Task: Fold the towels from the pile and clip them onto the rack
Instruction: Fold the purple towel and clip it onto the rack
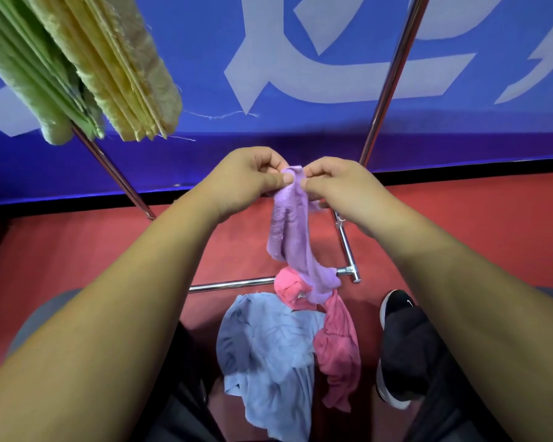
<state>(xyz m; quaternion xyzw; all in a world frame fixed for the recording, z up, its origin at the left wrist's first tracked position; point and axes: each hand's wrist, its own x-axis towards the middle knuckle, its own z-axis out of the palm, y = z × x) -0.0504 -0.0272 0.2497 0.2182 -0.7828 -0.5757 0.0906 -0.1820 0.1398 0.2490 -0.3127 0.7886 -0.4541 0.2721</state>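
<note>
Left hand (243, 180) and right hand (339, 186) pinch the purple towel (291, 231) at its top edge. Towel hangs above the floor pile (268, 352).

Your left hand (246, 178) pinches purple towel (289, 231) | right hand (339, 186) pinches just beside | forearms outstretched, converging

Purple towel (292, 224): fuzzy terry cloth. Beside it, rack (390, 81) poles: shiny chrome metal. Below, blue cloth (268, 346) and pink cloth (339, 339): thin, crumpled, matt. Floor (77, 244): matt red.
</note>
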